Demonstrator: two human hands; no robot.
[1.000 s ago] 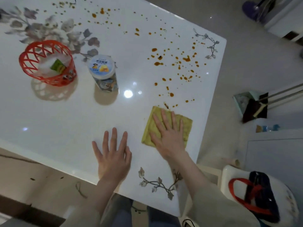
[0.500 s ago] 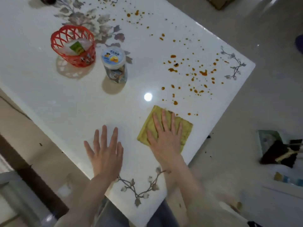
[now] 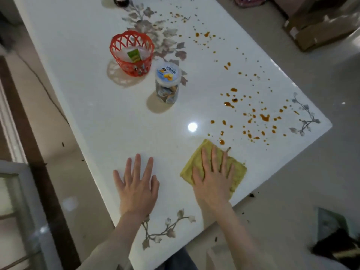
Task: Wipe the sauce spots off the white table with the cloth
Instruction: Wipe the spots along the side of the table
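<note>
Fingers of my R hand spread flat on cloth | L hand splayed, bracing table, holding nothing | advice: press evenly, sweep far-right thru sauce spots, overlap passes

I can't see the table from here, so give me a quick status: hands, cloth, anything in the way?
Right hand flat on yellow cloth, left hand flat on bare table. Sauce spots just ahead, unwiped. Jar and red basket off to the left, clear.
</note>
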